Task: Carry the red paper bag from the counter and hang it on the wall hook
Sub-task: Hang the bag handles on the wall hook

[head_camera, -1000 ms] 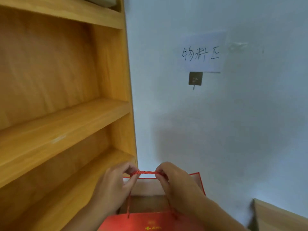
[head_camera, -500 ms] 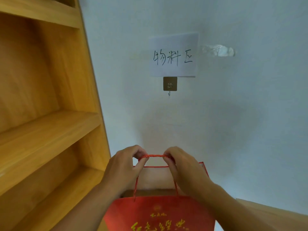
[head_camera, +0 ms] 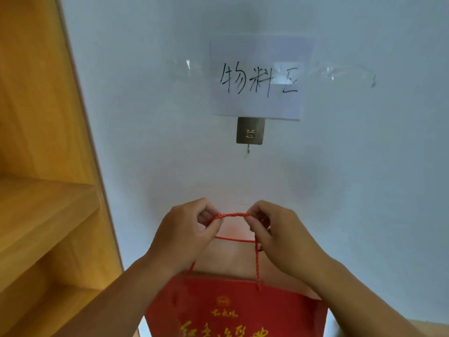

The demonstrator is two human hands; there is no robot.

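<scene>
The left hand [head_camera: 185, 235] and right hand [head_camera: 279, 235] each pinch one end of the red cord handle [head_camera: 232, 216], stretching it level between them. The red paper bag [head_camera: 233, 310] hangs below both hands, in the air, directly under the metal wall hook [head_camera: 250, 133] beneath the handwritten paper sign [head_camera: 258, 80].

On our left we see a wooden shelf unit [head_camera: 48, 147] standing against the white wall [head_camera: 364, 190]; its boards show nothing lying on them. The wall carries a metal hook plate [head_camera: 250, 130], with a handwritten paper sign [head_camera: 258, 81] taped just above it.
</scene>
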